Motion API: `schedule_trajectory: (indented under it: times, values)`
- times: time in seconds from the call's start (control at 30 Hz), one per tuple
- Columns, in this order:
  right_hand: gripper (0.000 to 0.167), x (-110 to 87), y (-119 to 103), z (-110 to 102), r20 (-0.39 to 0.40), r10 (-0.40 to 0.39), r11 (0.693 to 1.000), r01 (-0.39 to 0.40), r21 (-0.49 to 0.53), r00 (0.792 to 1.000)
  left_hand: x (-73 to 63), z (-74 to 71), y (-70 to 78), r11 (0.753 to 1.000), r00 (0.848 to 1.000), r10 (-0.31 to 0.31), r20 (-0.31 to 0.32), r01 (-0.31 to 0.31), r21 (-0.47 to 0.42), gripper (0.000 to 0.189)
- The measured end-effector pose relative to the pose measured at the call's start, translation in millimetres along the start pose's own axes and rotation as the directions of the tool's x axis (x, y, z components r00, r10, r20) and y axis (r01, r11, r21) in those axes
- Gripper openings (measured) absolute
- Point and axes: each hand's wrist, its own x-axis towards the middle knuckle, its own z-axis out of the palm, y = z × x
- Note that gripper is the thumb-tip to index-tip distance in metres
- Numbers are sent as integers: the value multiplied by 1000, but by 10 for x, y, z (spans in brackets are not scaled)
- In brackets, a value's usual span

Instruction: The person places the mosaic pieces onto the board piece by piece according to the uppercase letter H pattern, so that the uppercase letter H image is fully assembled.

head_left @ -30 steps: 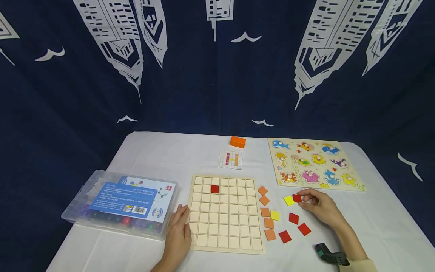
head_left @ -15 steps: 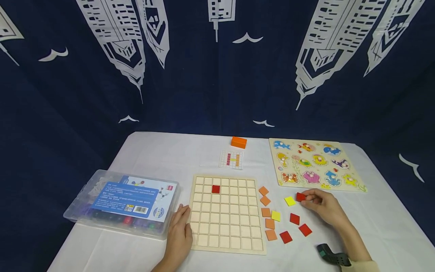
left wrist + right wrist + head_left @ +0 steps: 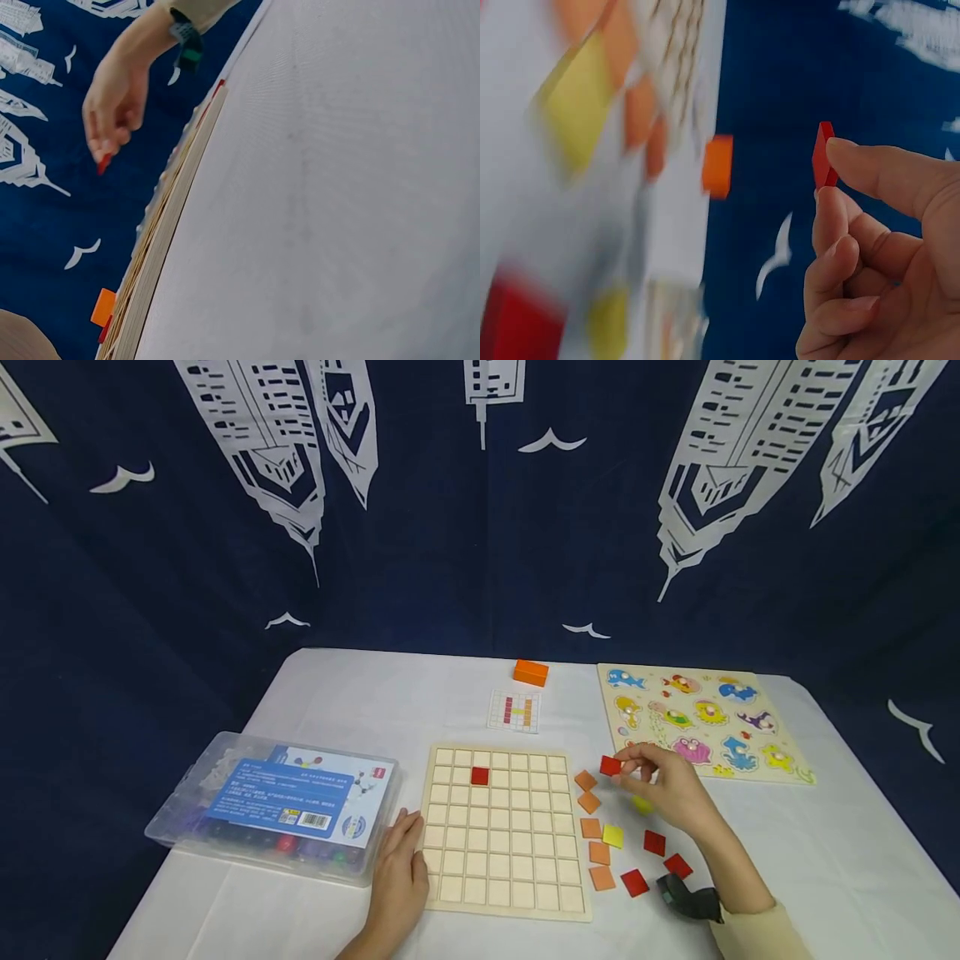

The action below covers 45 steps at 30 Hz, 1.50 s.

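My right hand [image 3: 667,787] pinches a red square tile [image 3: 611,766] between thumb and fingers, raised right of the grid board's far corner. In the right wrist view the tile [image 3: 823,156] stands on edge at the fingertips. My left hand [image 3: 397,870] rests on the table along the left edge of the wooden grid board [image 3: 498,864], fingers extended. One red tile [image 3: 480,776] sits in a cell of the board's second row. Loose red tiles [image 3: 655,842], orange tiles [image 3: 599,853] and yellow tiles [image 3: 612,836] lie right of the board; one yellow tile is partly hidden under my right hand.
A small pattern card [image 3: 514,711] lies beyond the board, with an orange block [image 3: 531,673] behind it. A sea-animal peg puzzle [image 3: 780,752] is at the back right. To the left sits a transparent plastic case [image 3: 273,810] with a blue label.
My right hand has lifted the red tile from beside the yellow one and carried it left and away from me, toward the board. The left hand has stayed at the board's edge.
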Motion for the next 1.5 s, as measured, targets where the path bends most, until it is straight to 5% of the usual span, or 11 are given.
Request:
schedule_trajectory:
  times: [0.53,0.97,1.5]
  values:
    - [17,230,-809,694,184,-158,981,132,143,970,-2,12,-12,1000,999,20,-34,-21,-7,44]
    - [19,321,-935,1096,248,-131,988,108,106,960,-6,-1,2,1000,1000,-15,-8,15,-19,43]
    - [20,334,-875,1282,281,-107,994,110,4,954,-7,-9,13,999,999,-39,19,40,-18,43]
